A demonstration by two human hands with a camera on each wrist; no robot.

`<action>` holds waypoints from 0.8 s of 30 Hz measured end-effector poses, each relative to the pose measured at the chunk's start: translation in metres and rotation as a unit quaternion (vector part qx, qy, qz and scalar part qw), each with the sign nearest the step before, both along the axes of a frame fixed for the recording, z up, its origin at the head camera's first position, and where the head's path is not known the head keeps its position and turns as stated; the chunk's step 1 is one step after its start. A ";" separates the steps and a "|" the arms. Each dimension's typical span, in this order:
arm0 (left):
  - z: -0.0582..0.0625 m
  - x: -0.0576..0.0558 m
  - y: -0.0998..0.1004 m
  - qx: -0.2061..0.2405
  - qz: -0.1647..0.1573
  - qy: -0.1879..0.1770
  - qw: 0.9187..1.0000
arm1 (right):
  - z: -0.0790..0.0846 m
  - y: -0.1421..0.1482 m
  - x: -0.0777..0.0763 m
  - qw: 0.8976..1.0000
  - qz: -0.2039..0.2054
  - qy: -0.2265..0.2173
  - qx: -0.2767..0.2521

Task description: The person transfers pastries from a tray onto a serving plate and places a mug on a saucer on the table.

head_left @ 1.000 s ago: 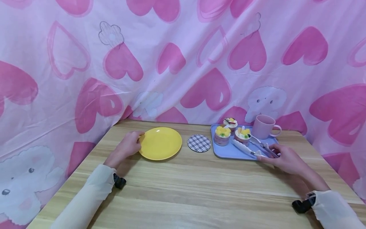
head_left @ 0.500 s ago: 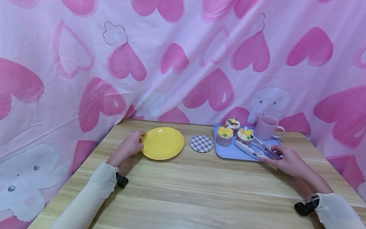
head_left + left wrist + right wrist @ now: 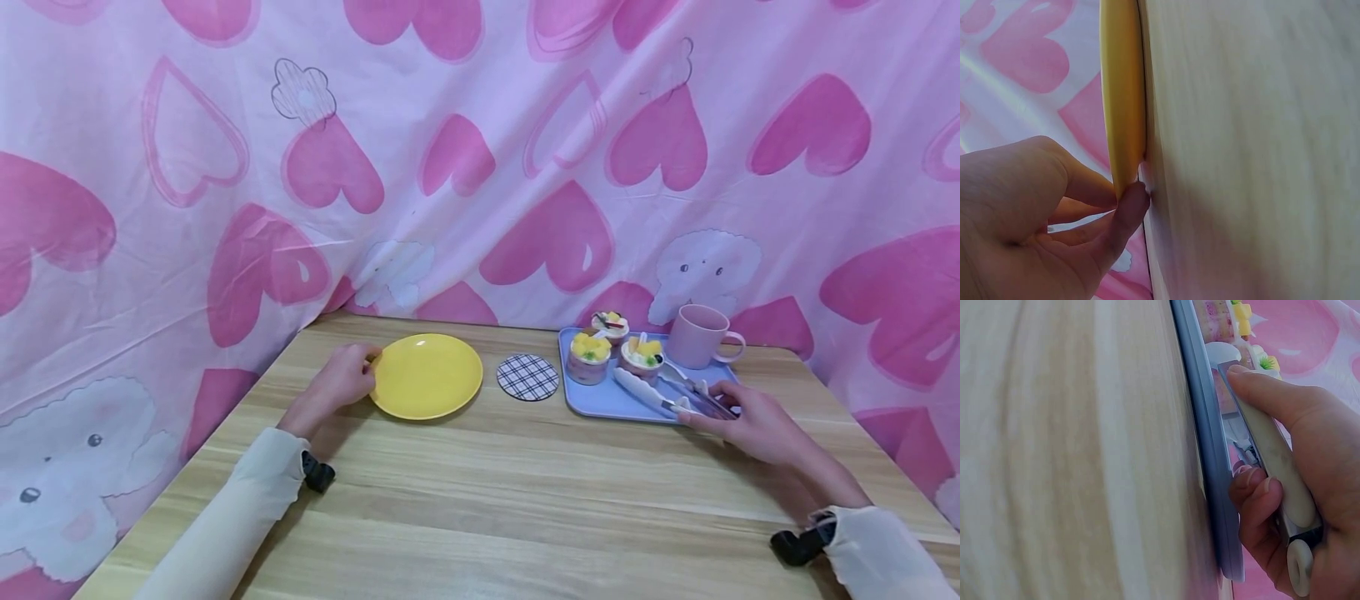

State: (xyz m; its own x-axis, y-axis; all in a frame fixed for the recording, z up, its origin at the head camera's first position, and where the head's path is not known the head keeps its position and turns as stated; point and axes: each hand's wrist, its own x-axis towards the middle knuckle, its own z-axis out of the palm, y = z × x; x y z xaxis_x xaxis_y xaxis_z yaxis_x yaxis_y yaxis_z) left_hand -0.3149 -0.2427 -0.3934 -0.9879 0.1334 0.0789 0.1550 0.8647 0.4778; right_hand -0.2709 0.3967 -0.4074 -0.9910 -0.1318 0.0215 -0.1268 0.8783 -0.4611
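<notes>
At the left, my left hand (image 3: 337, 383) pinches the near-left rim of a yellow plate (image 3: 426, 377). In the left wrist view the thumb and fingers meet at the edge of the plate (image 3: 1124, 94), which lies on or very close to the table. My right hand (image 3: 757, 423) grips a pair of tongs (image 3: 693, 390) by the handle, over the front right of a blue tray (image 3: 600, 407). The pale grip of the tongs (image 3: 1279, 465) shows in the right wrist view. White tong tips lie low over the tray, beside the dessert cups.
On the tray stand three dessert cups, one at front left (image 3: 588, 358), one in the middle (image 3: 642, 357) and one behind (image 3: 611, 327). A pink mug (image 3: 697, 336) stands at its back right. A checked round coaster (image 3: 527, 377) lies between plate and tray. A heart-patterned curtain (image 3: 547, 233) hangs behind.
The head view has shifted slightly, so everything appears a little further right. Both hands keep their hold on the plate and the tongs, with no clear movement.
</notes>
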 end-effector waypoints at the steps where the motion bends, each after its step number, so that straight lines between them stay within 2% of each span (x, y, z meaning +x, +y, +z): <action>1: 0.000 0.000 0.000 0.004 0.001 -0.001 1.000 | 0.000 0.000 0.000 1.000 -0.001 -0.001 -0.001; 10: -0.001 0.000 -0.005 0.036 -0.004 0.006 0.999 | 0.001 -0.001 0.000 1.000 -0.002 0.004 -0.002; 24: 0.000 0.001 -0.003 0.027 0.007 -0.018 0.999 | 0.004 -0.003 0.003 1.000 -0.010 0.017 -0.015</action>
